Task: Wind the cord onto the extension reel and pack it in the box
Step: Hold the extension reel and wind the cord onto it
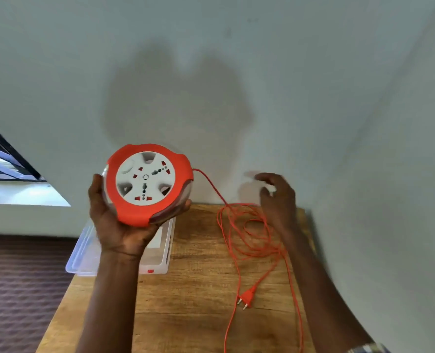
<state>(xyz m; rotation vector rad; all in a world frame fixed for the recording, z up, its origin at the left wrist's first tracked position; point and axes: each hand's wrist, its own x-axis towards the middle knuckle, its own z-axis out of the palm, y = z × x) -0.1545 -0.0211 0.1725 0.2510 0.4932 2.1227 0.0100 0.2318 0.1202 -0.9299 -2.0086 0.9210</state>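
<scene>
Reel: a round orange extension reel [148, 184] with a white socket face, held up in the air above the far left part of the table, face turned toward the camera.
Left hand: the left hand [114, 220] cups the reel from below and behind, thumb up along its left edge, fingers curled under its lower right side.
Right hand: the right hand [278, 193] hangs above the far right part of the table, blurred, fingers loosely bent and holding nothing.
Cord: an orange cord [249, 240] leaves the right side of the reel, slopes down to the table and lies there in loose tangled loops under the right hand; long strands run toward the near edge.
Plug: an orange two-pin plug [247, 296] lies on the table, near the loops, pins pointing to the near left.
Box: a clear plastic box [83, 253] sits at the table's left edge, under the left wrist, with a white part beside it.
Table: a wooden table [185, 301] stands against a pale wall [211, 72].
</scene>
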